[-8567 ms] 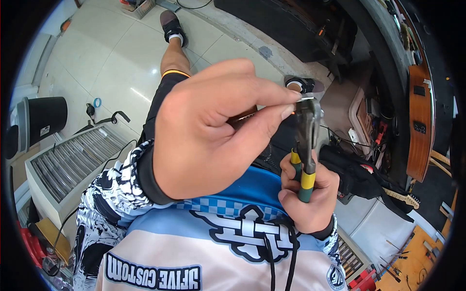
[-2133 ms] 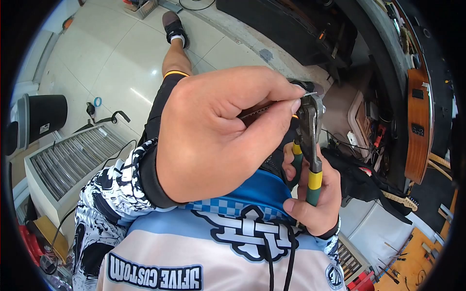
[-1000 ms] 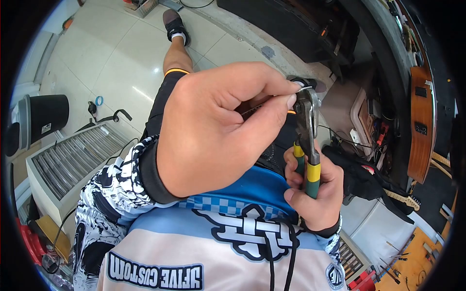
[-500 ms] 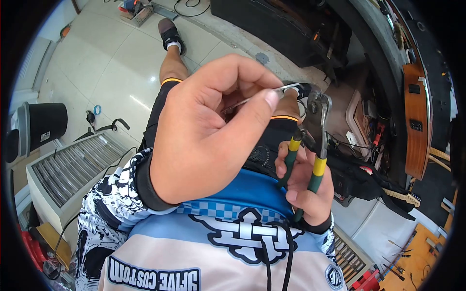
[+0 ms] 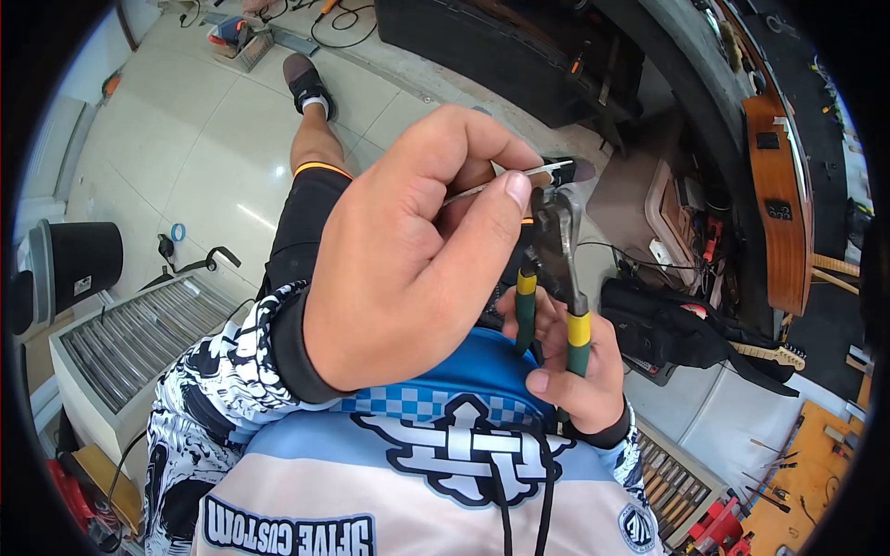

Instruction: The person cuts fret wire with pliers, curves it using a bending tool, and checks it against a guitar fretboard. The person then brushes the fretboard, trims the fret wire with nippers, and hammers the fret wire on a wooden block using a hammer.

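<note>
My left hand (image 5: 408, 250) is in front of the camera, thumb and forefinger pinched on a thin silvery piece of fret wire (image 5: 551, 168). One end of the wire sticks out past the fingertips to the right, and the rest runs back into the curled palm. Lower and to the right, my right hand (image 5: 591, 375) is wrapped round the green and yellow handles of end-cutting nippers (image 5: 558, 243). Their metal head points up, just below the wire's free end. The handles are spread apart. Whether the jaws touch the wire, I cannot tell.
A wooden guitar body (image 5: 777, 208) stands at the right, with a black bag (image 5: 663, 324) near it. At the left are a rack of metal bars (image 5: 139, 338) and a dark bin (image 5: 88, 264). A basket of tools (image 5: 243, 46) sits on the tiled floor.
The nippers in my right hand have moved left and slightly down, closer to my left fingertips. My left hand keeps its pinch on the fret wire. The whole view has shifted a little.
</note>
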A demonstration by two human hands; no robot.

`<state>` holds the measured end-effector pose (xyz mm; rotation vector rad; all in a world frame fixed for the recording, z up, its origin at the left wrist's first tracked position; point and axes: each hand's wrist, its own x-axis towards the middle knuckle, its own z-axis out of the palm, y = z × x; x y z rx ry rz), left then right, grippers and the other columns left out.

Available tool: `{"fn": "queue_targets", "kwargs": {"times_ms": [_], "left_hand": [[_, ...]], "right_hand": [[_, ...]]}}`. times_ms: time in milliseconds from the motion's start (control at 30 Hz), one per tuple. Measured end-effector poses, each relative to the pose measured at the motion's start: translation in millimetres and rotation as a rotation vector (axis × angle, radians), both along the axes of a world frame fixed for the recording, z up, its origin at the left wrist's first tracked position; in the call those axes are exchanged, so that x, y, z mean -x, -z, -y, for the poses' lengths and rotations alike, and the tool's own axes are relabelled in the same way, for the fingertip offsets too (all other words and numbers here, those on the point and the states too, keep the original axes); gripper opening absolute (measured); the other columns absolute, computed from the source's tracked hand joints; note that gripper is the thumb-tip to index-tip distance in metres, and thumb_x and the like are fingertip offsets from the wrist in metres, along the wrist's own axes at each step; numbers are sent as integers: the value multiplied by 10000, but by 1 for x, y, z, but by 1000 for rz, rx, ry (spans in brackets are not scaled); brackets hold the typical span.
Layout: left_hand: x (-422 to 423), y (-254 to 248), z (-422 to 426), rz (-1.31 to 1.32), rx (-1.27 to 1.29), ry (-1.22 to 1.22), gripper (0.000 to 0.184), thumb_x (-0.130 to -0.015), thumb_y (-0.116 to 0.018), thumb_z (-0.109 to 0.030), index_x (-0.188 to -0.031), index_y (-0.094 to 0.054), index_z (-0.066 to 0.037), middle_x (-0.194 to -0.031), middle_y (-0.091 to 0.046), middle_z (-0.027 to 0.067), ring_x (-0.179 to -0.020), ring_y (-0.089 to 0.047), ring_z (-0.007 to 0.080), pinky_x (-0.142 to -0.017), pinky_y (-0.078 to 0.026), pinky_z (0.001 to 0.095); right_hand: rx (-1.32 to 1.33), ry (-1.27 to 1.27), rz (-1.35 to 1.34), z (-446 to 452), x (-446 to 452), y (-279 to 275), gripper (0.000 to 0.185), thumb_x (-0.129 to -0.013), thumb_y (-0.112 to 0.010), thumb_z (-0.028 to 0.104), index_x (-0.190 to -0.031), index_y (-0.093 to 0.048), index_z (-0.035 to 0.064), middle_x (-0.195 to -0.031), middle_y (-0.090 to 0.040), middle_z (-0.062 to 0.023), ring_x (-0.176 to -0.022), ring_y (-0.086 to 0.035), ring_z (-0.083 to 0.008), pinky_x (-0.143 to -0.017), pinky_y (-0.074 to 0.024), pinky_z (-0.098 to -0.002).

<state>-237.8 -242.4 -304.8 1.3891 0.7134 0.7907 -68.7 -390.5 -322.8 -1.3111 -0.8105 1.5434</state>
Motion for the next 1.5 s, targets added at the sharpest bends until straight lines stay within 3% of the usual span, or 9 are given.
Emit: {"fn": "queue_targets", "kwargs": {"times_ms": [233,367,433,467,500,567,900,1167,1500], "left_hand": [[9,-19,12,42,-163,-27,157,-975,-544,-47,-1115,-554,23,-896,-607,10,-778,-492,10,-679,-386,169],[27,-37,28,101,-215,-38,160,-970,-555,-36,-1119,-545,21,-922,-619,15,-765,-501,3,-661,-393,157],[37,-41,35,143,-226,-52,158,-970,-557,-36,-1116,-543,21,-920,-619,14,-755,-496,-3,-650,-388,151],[40,-42,39,177,-214,-63,156,-970,-559,-37,-1113,-541,22,-918,-619,12,-745,-490,-9,-640,-383,145],[43,-44,42,182,-222,-63,156,-970,-559,-37,-1113,-541,22,-918,-619,12,-745,-490,-9,-640,-383,145],[45,-46,46,276,-139,-57,154,-970,-558,-37,-1111,-542,22,-905,-619,12,-738,-476,-19,-628,-368,137],[31,-26,35,175,-46,-21,130,-978,-543,-46,-1090,-552,19,-886,-613,3,-712,-456,-27,-614,-354,132],[11,-16,19,163,-3,-54,134,-974,-545,-36,-1092,-550,26,-880,-610,9,-716,-466,-26,-629,-367,132],[3,-15,6,116,37,-22,150,-972,-542,-25,-1108,-544,38,-910,-626,30,-729,-470,-28,-631,-369,125]], "right_hand": [[-209,6,138,4,5,-17,900,-655,-691,14,-1465,-311,-89,-1282,-534,-147,-1062,-520,-172,-1002,-375,-307],[-328,-18,86,16,25,-28,864,-642,-669,-69,-1438,-337,-114,-1508,-332,-232,-1281,-447,-227,-1098,-284,-348],[-274,163,193,17,48,-35,686,-569,-745,101,-1205,-546,-58,-1083,-561,-153,-968,-467,-194,-881,-374,-334],[-252,196,188,18,56,-39,651,-562,-745,99,-1161,-552,-68,-1056,-562,-146,-936,-470,-185,-861,-384,-314],[-261,196,192,21,56,-41,651,-562,-745,99,-1161,-552,-68,-1056,-562,-146,-936,-470,-185,-861,-384,-314],[-275,6,191,25,49,-45,866,-642,-638,-108,-1450,-327,-101,-1468,-394,-198,-1311,-427,-192,-1089,-305,-327],[-81,62,136,22,37,-34,879,-645,-645,-97,-1463,-323,-85,-1301,-526,-99,-1166,-501,-133,-1074,-322,-302],[-94,67,75,-1,21,-27,834,-635,-664,-67,-1416,-375,-119,-1480,-394,-205,-1255,-469,-176,-1090,-313,-329],[-12,26,78,-6,10,-24,851,-624,-678,-33,-1416,-378,-117,-1487,-380,-218,-1246,-470,-175,-1094,-314,-338]]}}
